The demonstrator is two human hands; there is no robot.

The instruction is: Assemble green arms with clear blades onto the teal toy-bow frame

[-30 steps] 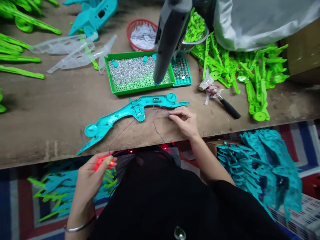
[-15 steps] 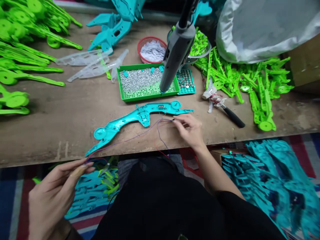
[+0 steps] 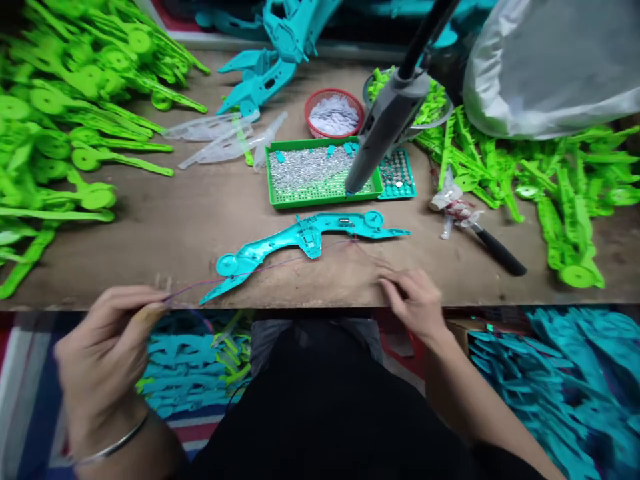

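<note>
1. Evidently, the thin wire (image 3: 193,287) ran over the turquoise part (image 3: 265,250), which lay toward the near side of the surface (image 3: 150,247), presumably for easy reach.
2. The left hand (image 3: 107,347) had its grip clamped on the thin wire, likely to draw it straight.
3. The right hand (image 3: 415,300) hovered or rested nearby, grip together; whether it pinched wire, I couldn't tell.
4. Behind, a green tray (image 3: 325,203) held metal bits (image 3: 300,170), probably kept handy.
</note>
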